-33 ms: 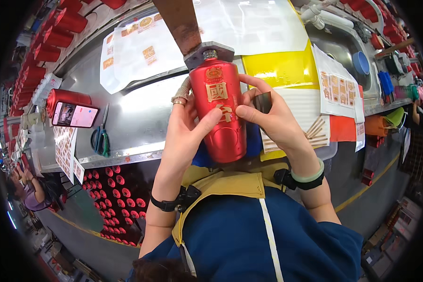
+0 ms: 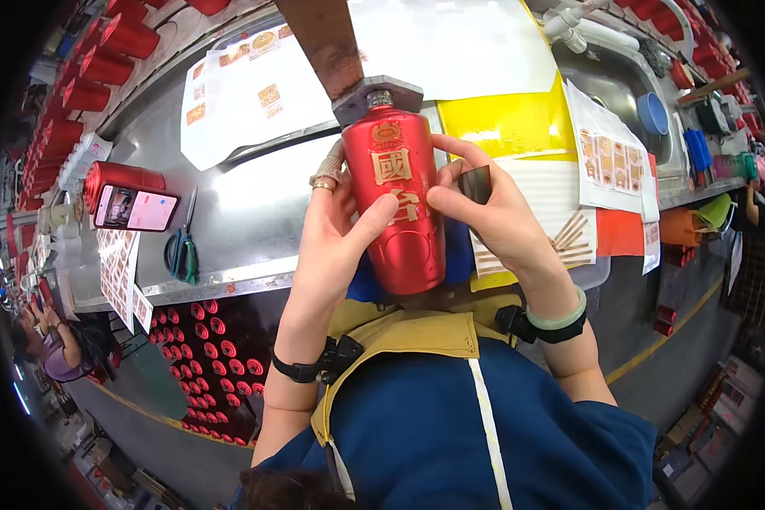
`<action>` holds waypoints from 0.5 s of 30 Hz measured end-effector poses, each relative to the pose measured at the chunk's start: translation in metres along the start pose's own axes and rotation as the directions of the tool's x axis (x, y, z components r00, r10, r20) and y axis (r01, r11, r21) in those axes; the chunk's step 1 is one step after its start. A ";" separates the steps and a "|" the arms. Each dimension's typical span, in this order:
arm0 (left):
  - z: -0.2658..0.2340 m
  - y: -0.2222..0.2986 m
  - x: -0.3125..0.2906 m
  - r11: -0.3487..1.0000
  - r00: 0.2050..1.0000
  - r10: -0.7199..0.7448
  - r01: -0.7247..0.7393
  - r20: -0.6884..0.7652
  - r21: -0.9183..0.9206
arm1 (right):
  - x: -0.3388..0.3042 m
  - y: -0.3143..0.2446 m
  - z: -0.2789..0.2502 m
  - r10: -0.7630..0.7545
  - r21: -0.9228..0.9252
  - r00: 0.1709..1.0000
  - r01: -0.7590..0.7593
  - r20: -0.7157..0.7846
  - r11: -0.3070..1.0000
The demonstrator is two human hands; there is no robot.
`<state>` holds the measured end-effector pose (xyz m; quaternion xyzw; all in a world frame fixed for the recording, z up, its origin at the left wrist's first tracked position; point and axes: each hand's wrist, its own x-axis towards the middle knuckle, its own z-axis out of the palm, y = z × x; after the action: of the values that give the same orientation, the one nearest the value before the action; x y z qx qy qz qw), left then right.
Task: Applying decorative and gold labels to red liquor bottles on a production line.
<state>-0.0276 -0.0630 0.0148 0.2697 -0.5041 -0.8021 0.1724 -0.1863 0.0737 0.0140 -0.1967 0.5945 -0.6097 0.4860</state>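
Observation:
A red bottle (image 2: 402, 242) with gold characters lies in front of me, its clear neck seated at a grey angular bracket (image 2: 348, 104). My left hand (image 2: 336, 225) grips the bottle's left side, thumb laid across its front beside the lower character. Pale wrapping covers one or more of that hand's fingers. From the right, my right hand (image 2: 493, 200) holds the bottle's edge with thumb and forefinger. Tucked in the same hand is a small dark rectangular flat piece (image 2: 474, 183), its kind unclear. Something blue (image 2: 459, 251) shows beneath the bottle.
On the steel bench lie scissors (image 2: 180, 248), a phone (image 2: 136, 208) leaning against another red bottle (image 2: 123, 177), and label sheets (image 2: 255, 93). To the right are a yellow sheet (image 2: 510, 127), thin brown strips (image 2: 574, 238) and a sink (image 2: 620, 85). Red bottles (image 2: 217, 348) stand below left.
My thumbs have shifted very slightly on the bottle, and the dark piece in my right hand catches the light a little differently. The bottle stays put.

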 end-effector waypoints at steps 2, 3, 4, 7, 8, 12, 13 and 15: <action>0.002 0.001 -0.001 1.000 1.000 -0.009 0.008 -0.002 -0.026 | 0.000 0.000 0.002 0.022 0.038 1.000 -0.021 -0.017 0.999; 0.003 -0.001 -0.002 1.000 1.000 0.022 -0.022 -0.018 -0.002 | -0.001 -0.001 0.003 0.020 0.039 1.000 -0.019 -0.018 0.999; 0.004 -0.001 -0.002 0.998 0.998 0.052 -0.052 -0.033 0.021 | -0.002 -0.001 0.004 0.011 -0.011 1.000 -0.011 -0.014 1.000; 0.003 -0.004 -0.001 0.998 0.999 0.049 -0.048 -0.023 0.033 | -0.003 -0.002 0.002 0.007 -0.081 1.000 -0.006 0.017 0.997; 0.003 -0.002 -0.001 0.998 0.999 0.048 -0.048 -0.023 0.033 | -0.003 -0.006 0.002 -0.001 -0.086 1.000 0.000 -0.017 0.996; 0.005 0.002 -0.002 1.000 1.000 0.015 -0.015 0.002 -0.005 | 0.002 -0.010 0.000 -0.239 0.097 0.961 0.253 -0.137 0.963; 0.005 0.002 -0.002 1.000 1.000 0.020 -0.020 -0.003 0.001 | 0.002 -0.017 0.004 -0.240 0.096 0.961 0.254 -0.135 0.963; 0.004 -0.002 -0.001 0.999 0.999 0.041 -0.041 -0.005 0.002 | 0.000 -0.024 0.008 -0.326 0.029 0.943 0.328 -0.061 0.944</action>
<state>-0.0297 -0.0588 0.0146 0.2616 -0.5100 -0.7971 0.1898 -0.1883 0.0646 0.0379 -0.2661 0.5548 -0.6986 0.3651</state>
